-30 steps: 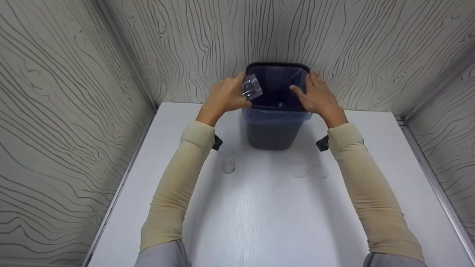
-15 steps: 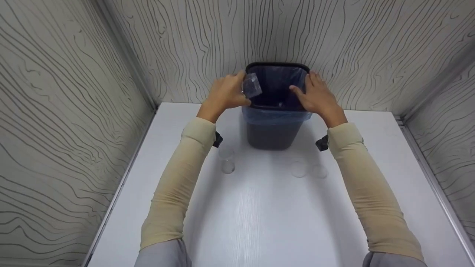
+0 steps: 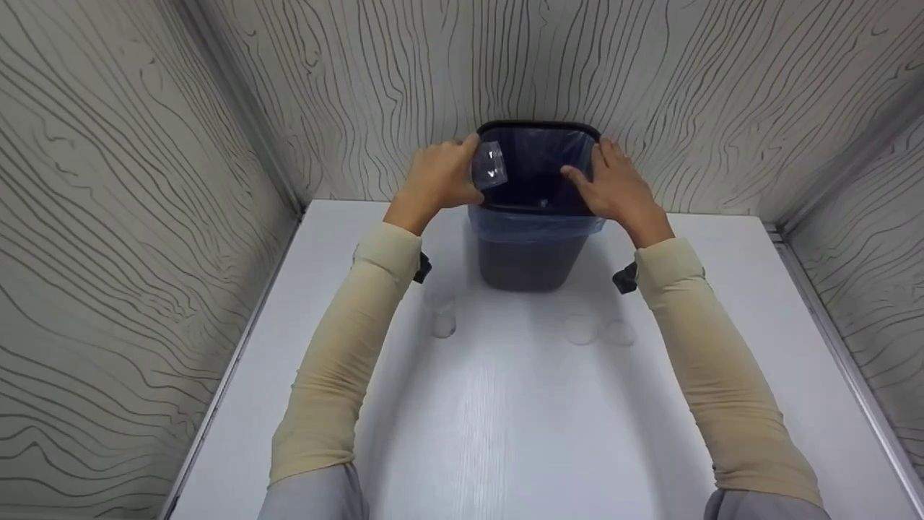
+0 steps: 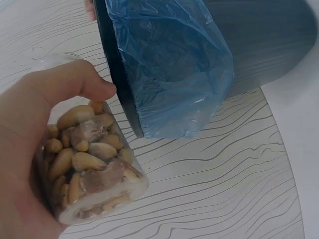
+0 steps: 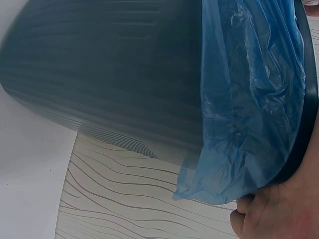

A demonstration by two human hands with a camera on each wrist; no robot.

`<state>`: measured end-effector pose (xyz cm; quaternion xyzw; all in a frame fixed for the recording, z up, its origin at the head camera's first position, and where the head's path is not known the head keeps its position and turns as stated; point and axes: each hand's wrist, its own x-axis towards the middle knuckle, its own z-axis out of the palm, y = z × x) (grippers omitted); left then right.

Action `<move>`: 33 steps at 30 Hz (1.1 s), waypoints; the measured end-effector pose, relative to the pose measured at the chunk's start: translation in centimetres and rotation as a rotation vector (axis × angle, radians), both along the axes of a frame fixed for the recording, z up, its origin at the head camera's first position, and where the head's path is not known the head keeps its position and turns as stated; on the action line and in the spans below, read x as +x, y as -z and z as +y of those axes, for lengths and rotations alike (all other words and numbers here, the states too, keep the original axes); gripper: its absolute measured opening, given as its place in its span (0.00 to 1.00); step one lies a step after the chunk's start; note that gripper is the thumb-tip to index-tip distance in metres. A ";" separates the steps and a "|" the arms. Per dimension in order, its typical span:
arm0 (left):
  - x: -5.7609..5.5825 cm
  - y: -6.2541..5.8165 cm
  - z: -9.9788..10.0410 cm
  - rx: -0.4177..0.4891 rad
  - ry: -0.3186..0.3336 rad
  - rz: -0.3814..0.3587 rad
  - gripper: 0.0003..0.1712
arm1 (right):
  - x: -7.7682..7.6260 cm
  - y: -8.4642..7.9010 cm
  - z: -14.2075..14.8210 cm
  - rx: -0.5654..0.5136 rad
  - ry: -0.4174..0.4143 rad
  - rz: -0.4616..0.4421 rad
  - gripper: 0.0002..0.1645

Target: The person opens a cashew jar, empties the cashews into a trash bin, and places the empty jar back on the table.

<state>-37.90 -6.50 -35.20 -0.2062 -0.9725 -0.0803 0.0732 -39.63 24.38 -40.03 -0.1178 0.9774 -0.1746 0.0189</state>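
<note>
My left hand (image 3: 442, 173) grips a clear plastic jar (image 4: 97, 164) filled with shelled nuts in the left wrist view. The jar (image 3: 490, 165) is tilted at the left rim of a dark grey trash can (image 3: 527, 263). A thin blue bag (image 3: 534, 225) lines the can and folds down over its outside. On the opposite rim rests my right hand (image 3: 617, 186), its thumb over the opening and its other fingers along the outer side. In the right wrist view, bent fingers (image 5: 239, 219) show beneath the bag's edge.
On the white table (image 3: 505, 419), a clear empty-looking container (image 3: 443, 323) stands near the left sleeve. Two clear round pieces, one a thin disc (image 3: 580, 329), lie right of the can. Wood-grain patterned walls (image 3: 361, 87) enclose the back and sides.
The jar turns slightly in my left hand, which shifts a little. My right hand keeps its place on the can's rim.
</note>
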 end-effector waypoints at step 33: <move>-0.2 -0.3 0.1 -0.158 0.014 0.106 0.43 | 0.1 0.1 -0.1 -0.016 0.006 0.007 0.61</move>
